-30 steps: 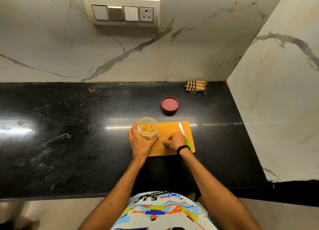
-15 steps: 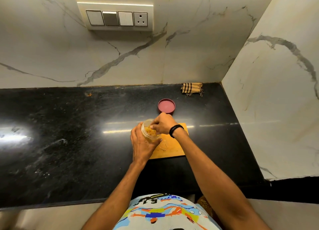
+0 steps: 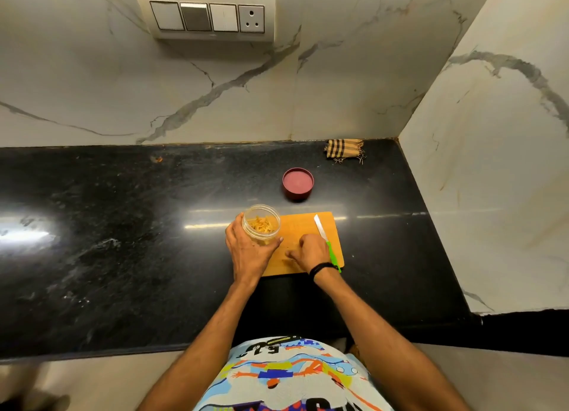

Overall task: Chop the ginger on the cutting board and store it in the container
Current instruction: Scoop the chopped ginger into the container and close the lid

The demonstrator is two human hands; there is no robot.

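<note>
Black counter (image 3: 123, 241) — cutting board (image 3: 300, 225) — marble walls (image 3: 92, 87)

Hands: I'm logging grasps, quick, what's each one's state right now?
Left hand: holds the container, fingers wrapped round it.
Right hand: fingers curled on the cutting board; whether they pinch anything cannot be told.

Lid (image 3: 298, 182) sits beyond cutting board (image 3: 303, 225), knife (image 3: 325, 239) along its right.
</note>
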